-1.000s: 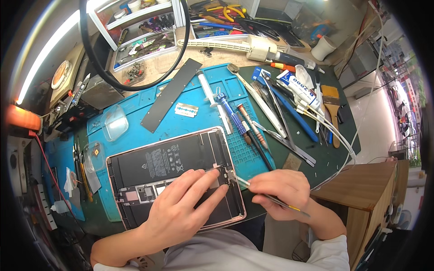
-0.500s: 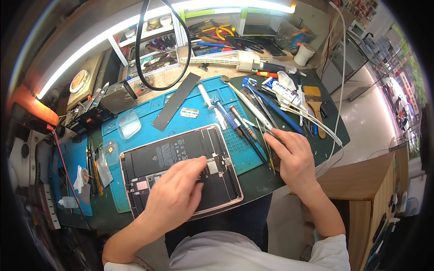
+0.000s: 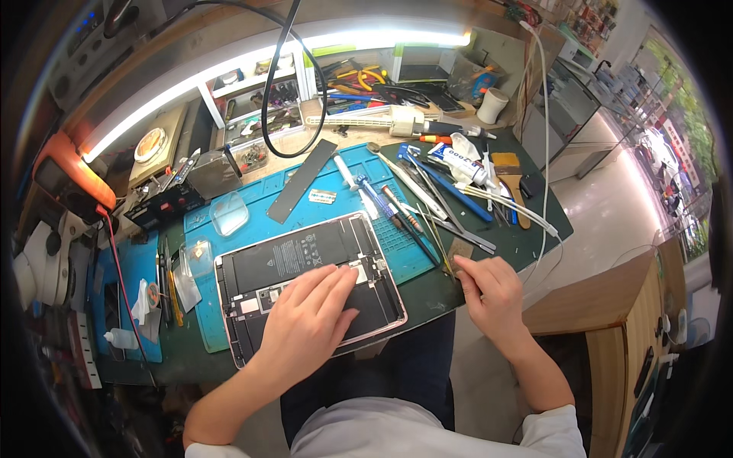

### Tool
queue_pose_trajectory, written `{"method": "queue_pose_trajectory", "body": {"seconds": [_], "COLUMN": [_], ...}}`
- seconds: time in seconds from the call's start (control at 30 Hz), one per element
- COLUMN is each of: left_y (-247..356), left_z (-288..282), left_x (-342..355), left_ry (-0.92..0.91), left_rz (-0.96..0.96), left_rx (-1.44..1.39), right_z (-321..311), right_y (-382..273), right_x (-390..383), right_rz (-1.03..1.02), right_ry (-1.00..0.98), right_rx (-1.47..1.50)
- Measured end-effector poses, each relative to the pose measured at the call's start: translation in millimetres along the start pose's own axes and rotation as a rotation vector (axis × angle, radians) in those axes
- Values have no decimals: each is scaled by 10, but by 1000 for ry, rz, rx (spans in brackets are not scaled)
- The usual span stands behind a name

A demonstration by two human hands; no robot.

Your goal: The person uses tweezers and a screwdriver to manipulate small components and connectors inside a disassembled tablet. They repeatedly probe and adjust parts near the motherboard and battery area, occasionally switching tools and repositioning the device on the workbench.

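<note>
An opened tablet (image 3: 263, 254) with a pale pink rim lies in front of me, its black battery and inner boards showing. My left hand (image 3: 309, 309) rests over its lower middle, fingers stretched out flat and thumb apart. To the right, my right hand (image 3: 492, 294) hovers by the mat's edge with thumb and forefinger pinched together. Whatever is in that pinch is too small to make out. Just beyond those fingertips is a small brownish plate (image 3: 460, 248); I cannot tell whether they touch it. Thin tweezers (image 3: 439, 240) lie beside it.
Behind the tablet, a blue work mat (image 3: 256, 195) carries a dark strip (image 3: 302, 181), a razor blade (image 3: 322, 196) and a clear plastic tray (image 3: 229, 214). Several tools, a brush (image 3: 510, 172) and a white tube (image 3: 458, 159) crowd the right. A black cable loop (image 3: 263, 114) hangs ahead.
My right hand has drawn back toward me from the tools, its fingers now pinched, uncovering the brownish plate. The left hand's fingers have straightened over the tablet. The view has shifted slightly.
</note>
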State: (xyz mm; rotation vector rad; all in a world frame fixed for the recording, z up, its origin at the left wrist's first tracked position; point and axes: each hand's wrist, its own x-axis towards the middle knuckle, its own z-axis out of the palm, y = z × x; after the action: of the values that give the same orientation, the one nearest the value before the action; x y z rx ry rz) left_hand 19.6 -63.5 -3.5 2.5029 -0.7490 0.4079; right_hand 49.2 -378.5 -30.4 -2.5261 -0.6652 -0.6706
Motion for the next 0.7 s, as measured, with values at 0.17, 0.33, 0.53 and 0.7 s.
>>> {"method": "queue_pose_trajectory", "body": {"seconds": [0.17, 0.33, 0.53, 0.7], "left_y": [35, -46, -203, -306], "left_z": [-81, -130, -157, -418], "left_x": [-466, -836, -1048, -1161], "left_ry": [19, 163, 330, 324], "left_rz": [106, 84, 139, 131], "left_rx": [36, 34, 46, 33], "right_z": [-40, -24, 0, -107], "right_y": [45, 92, 178, -236], "right_x": [-217, -423, -940, -80], "right_rz": [135, 155, 266, 233], "right_ry": [42, 363, 352, 185], "right_rx": [42, 131, 183, 117]}}
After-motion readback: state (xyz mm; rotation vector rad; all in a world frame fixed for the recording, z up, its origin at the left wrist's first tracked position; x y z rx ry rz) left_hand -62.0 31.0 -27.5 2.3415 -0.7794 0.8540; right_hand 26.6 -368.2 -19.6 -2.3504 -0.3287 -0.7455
